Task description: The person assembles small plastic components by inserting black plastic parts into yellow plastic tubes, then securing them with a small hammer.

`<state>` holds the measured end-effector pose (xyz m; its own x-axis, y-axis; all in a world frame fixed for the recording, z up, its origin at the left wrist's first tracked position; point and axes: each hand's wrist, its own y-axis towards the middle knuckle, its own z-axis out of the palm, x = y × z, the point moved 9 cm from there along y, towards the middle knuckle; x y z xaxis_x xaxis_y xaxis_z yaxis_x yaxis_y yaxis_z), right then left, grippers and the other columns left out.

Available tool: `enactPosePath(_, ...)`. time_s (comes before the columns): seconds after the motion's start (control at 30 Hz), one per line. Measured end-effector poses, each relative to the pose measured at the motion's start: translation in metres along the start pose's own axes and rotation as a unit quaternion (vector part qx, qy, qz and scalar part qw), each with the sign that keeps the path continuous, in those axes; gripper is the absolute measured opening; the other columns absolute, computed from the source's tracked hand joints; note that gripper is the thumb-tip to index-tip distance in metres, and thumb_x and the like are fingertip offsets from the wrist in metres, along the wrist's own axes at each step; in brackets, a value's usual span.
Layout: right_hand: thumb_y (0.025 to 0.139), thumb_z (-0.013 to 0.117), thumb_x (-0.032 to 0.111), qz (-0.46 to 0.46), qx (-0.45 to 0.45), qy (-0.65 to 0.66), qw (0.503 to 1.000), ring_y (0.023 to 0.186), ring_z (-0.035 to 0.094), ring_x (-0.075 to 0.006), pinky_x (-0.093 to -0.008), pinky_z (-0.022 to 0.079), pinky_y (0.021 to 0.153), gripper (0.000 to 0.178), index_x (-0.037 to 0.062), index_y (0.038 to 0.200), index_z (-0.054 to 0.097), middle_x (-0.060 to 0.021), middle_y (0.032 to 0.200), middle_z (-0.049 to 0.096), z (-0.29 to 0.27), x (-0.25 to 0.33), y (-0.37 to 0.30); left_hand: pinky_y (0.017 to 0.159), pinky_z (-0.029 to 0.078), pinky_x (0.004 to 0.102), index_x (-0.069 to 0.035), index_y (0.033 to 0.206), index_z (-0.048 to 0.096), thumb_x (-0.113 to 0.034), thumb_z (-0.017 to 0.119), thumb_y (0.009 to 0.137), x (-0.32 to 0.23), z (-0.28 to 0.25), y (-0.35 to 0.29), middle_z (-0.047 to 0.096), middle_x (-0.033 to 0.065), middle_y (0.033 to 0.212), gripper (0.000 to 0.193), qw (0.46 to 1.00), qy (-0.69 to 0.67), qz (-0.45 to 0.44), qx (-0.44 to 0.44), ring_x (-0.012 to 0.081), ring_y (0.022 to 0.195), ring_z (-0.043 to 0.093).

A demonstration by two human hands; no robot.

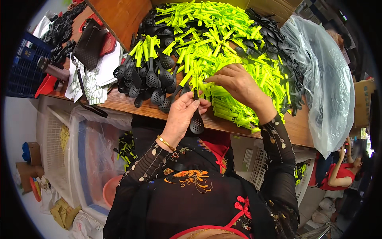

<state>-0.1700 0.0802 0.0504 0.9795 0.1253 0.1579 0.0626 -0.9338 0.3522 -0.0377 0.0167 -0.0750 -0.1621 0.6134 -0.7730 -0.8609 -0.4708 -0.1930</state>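
My left hand (182,114) pinches a small black slotted spoon (197,124) by its neck near the table's front edge. Its perforated bowl hangs down toward me, and a lime-green handle lies in line above the neck; whether the two are joined I cannot tell. Just right of it, my right hand (241,86) hovers over a big heap of lime-green handles (227,104). Its thumb and fingertips point left and close together; what they hold, if anything, is hidden. Left of my hands sits a pile of black slotted spoons with green handles (152,77).
Black spoon heads (274,44) lie along the heap's right side, beside a clear plastic bag (320,79). A dark pouch (89,44) and papers (97,81) rest at the left. Below stand a plastic-lined bin (97,147) and crates. Another person (340,175) is at far right.
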Motion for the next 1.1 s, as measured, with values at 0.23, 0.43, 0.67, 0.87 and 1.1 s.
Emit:
enactPosePath(0.23, 0.093, 0.073, 0.016, -0.017, 0.069, 0.098, 0.993, 0.088, 0.066, -0.0294, -0.0412, 0.055, 0.077, 0.018, 0.0118, 0.109, 0.076, -0.0079, 0.088, 0.067, -0.03, 0.026, 0.005, 0.091, 0.059, 0.0275, 0.005, 0.132, 0.058, 0.001, 0.052, 0.108, -0.006, 0.027, -0.002, 0.073, 0.0101, 0.109, 0.025, 0.992, 0.116, 0.014, 0.045, 0.0145, 0.099, 0.072)
enactPosePath(0.43, 0.082, 0.069, 0.016, -0.085, 0.092, -0.014, 0.992, 0.095, 0.065, -0.0247, -0.0371, 0.055, 0.082, 0.02, 0.0189, 0.1, 0.078, -0.0012, 0.087, 0.063, -0.025, 0.046, 0.009, 0.088, 0.058, 0.0255, 0.004, 0.13, 0.059, -0.003, 0.053, 0.109, -0.009, 0.04, -0.003, 0.075, 0.0091, 0.107, 0.023, 0.98, 0.19, 0.022, 0.045, 0.0119, 0.096, 0.071)
enactPosePath(0.67, 0.081, 0.068, 0.01, -0.08, 0.097, 0.045, 0.991, 0.095, 0.066, -0.0261, -0.0391, 0.053, 0.082, 0.025, 0.016, 0.104, 0.077, -0.0045, 0.096, 0.063, -0.035, 0.04, 0.005, 0.086, 0.057, 0.0247, 0.004, 0.13, 0.059, -0.005, 0.054, 0.109, -0.008, 0.04, -0.001, 0.076, 0.0089, 0.106, 0.023, 0.983, 0.179, -0.005, 0.048, 0.0119, 0.098, 0.072)
enactPosePath(0.87, 0.086, 0.073, 0.01, -0.031, 0.102, 0.064, 0.992, 0.091, 0.067, -0.0284, -0.0406, 0.054, 0.078, 0.013, 0.0109, 0.098, 0.075, -0.0077, 0.092, 0.063, -0.042, 0.029, 0.007, 0.082, 0.057, 0.0237, 0.003, 0.13, 0.06, -0.006, 0.056, 0.108, -0.002, 0.038, -0.003, 0.076, 0.0107, 0.108, 0.024, 0.986, 0.149, -0.036, 0.06, 0.0134, 0.097, 0.073)
enactPosePath(1.1, 0.093, 0.077, 0.011, 0.159, -0.019, 0.187, 0.969, 0.079, 0.068, -0.0207, -0.0309, 0.051, 0.067, 0.008, 0.0056, 0.099, 0.076, -0.0052, 0.089, 0.071, -0.061, -0.036, -0.027, 0.086, 0.06, 0.0274, 0.005, 0.128, 0.059, -0.008, 0.058, 0.108, -0.002, 0.041, -0.01, 0.075, 0.0141, 0.108, 0.024, 0.987, 0.103, -0.091, 0.082, 0.0171, 0.097, 0.074)
